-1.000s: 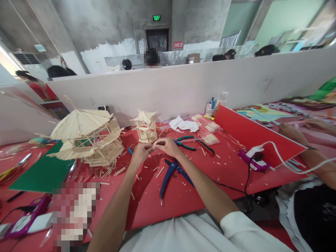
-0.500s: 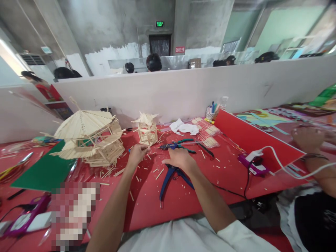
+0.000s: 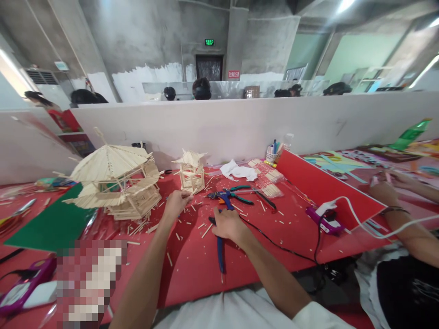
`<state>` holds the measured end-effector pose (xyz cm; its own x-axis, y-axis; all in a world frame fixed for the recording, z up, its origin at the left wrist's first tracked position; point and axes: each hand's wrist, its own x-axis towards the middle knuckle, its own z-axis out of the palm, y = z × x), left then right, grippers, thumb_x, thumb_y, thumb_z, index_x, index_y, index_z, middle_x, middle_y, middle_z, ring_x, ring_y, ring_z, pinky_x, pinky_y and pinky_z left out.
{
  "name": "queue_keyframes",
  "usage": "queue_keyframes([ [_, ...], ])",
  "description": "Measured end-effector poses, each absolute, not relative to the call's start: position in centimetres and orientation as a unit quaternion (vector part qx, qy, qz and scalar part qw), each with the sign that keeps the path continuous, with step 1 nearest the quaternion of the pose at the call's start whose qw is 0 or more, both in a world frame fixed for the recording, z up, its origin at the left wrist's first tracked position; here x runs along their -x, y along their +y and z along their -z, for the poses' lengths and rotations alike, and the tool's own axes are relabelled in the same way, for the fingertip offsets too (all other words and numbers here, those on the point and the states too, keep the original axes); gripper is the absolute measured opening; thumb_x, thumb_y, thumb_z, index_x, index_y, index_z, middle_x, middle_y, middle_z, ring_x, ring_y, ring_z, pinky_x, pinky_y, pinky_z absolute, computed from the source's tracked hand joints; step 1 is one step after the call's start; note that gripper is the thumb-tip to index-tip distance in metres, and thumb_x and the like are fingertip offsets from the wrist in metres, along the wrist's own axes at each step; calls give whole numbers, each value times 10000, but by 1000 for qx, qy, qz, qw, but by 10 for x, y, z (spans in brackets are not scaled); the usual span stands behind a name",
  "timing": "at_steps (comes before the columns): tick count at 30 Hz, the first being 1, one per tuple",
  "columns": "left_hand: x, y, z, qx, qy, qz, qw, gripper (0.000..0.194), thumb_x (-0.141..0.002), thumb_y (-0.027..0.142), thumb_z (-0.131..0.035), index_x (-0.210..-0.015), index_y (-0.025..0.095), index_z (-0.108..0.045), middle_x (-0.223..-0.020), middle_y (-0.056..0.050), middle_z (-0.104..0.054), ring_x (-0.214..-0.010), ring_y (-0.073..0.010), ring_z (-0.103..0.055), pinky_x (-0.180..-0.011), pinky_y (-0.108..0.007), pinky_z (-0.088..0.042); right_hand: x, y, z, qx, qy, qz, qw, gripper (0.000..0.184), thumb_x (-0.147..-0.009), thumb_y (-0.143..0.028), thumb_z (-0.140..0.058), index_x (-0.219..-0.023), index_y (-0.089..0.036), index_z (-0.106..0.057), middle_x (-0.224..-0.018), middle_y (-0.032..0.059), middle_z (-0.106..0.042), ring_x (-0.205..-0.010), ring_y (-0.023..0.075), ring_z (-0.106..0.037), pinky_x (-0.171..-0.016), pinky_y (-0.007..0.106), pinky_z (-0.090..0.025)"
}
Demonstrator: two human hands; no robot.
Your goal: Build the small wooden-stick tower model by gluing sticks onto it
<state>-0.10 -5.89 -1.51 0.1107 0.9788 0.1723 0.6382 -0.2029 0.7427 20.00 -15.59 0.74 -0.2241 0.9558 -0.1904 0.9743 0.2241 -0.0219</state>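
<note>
My left hand (image 3: 176, 203) is closed in a pinch in front of the small stick pavilion (image 3: 192, 171). Whatever its fingertips hold is too small to make out. My right hand (image 3: 229, 223) is wrapped round a blue-handled cutting tool (image 3: 220, 256), a handle pointing toward me and a dark end showing left of the fingers. Just beyond that hand lie a blue glue gun (image 3: 225, 197) with an orange trigger and green-handled pliers (image 3: 244, 199). Short wooden stick pieces (image 3: 206, 230) are scattered around both hands.
A larger stick pavilion (image 3: 115, 183) stands left, beside a green board (image 3: 51, 224). White tissue (image 3: 238, 171) and bagged sticks (image 3: 272, 189) lie toward the back. A red board (image 3: 325, 187) divides off a co-worker's place, where a person's arms (image 3: 394, 196) show. A black cable (image 3: 274, 244) crosses the table.
My right hand has gone from resting over the glue gun and cutting tool to gripping the tool, whose spread handles have come together and shifted. My left hand stays nearly in place.
</note>
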Motion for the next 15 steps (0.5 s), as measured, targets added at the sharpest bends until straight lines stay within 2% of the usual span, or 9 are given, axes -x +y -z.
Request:
queue_keyframes([
  [3, 3, -55, 21, -686, 554, -340, 326, 282, -680, 408, -670, -691, 133, -732, -594, -5, -659, -572, -142, -591, -552, -208, -395, -210, -149, -17, -593, 800, 76, 45, 645, -796, -314, -560, -1369, -50, -423, -1137, 275, -647, -1035, 388, -637, -834, 465, -468],
  [5, 3, -53, 23, -679, 536, -343, 367, 312, -650, 436, -694, -670, 126, -719, -579, -3, -644, -551, -134, -572, -545, -208, -402, -218, -145, -28, -568, 818, 87, -10, 637, -794, -304, -558, -1374, -87, -411, -1171, 247, -637, -1018, 375, -640, -816, 440, -472],
  [9, 4, -53, 21, -666, 519, -355, 402, 345, -621, 458, -723, -661, 116, -712, -554, 3, -614, -525, -120, -545, -539, -209, -412, -231, -136, -51, -486, 832, 141, -227, 656, -882, -356, -490, -1467, -164, -263, -1222, 175, -610, -992, 281, -630, -840, 378, -465],
  [12, 4, -54, 18, -652, 521, -368, 409, 362, -590, 461, -754, -672, 111, -716, -565, -2, -622, -532, -123, -554, -551, -216, -430, -237, -123, -53, -442, 794, 189, -373, 617, -935, -317, -395, -1499, -172, -190, -1175, 133, -611, -954, 227, -619, -900, 399, -461],
  [15, 4, -53, 18, -640, 523, -373, 422, 376, -544, 462, -788, -648, 110, -708, -561, -4, -622, -534, -126, -553, -556, -224, -443, -240, -109, -39, -404, 764, 223, -450, 619, -946, -331, -372, -1513, -176, -179, -1323, 129, -524, -1161, 225, -537, -1072, 436, -354],
])
